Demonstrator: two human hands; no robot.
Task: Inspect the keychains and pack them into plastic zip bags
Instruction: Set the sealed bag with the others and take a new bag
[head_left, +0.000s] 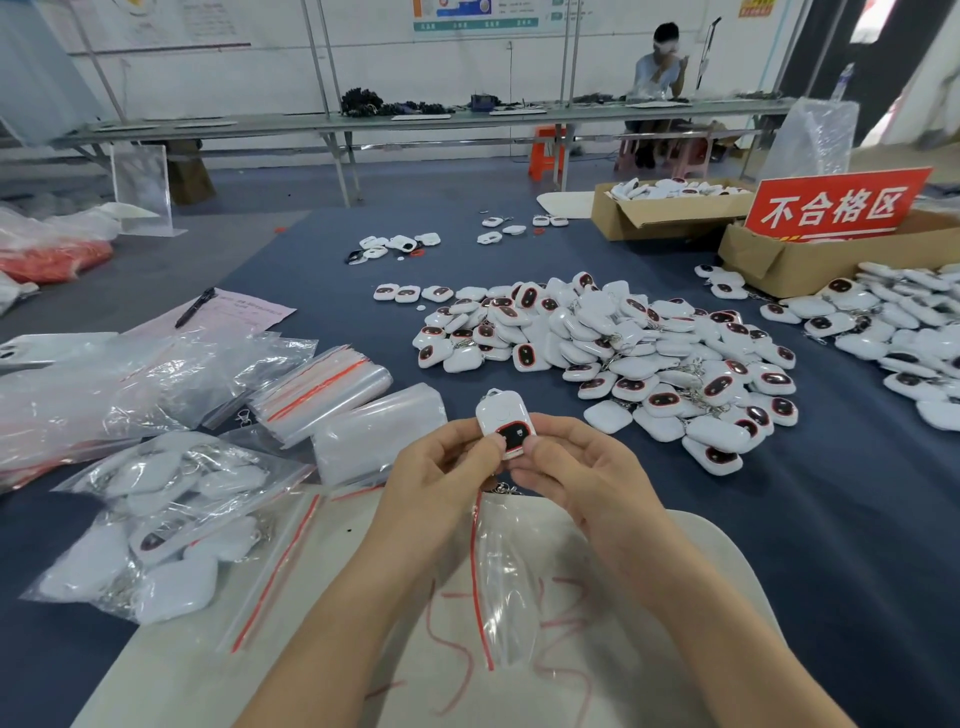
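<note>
At centre frame, the left hand (441, 467) and right hand (576, 467) both pinch one white keychain (501, 423), thumbs on its dark, red-rimmed lower face and fingers curled behind it; the thumbs hide its lower edge. Below the hands a clear zip bag (506, 582) with a red strip hangs over a white board (701, 571); which hand holds it cannot be told. Right of centre lies a pile (623, 353) of loose keychains, and a second heap (904, 332) is cut off at the right edge. Left of centre sit stacked empty bags (322, 387); at lower left, filled bags (156, 519) blur under glare.
</note>
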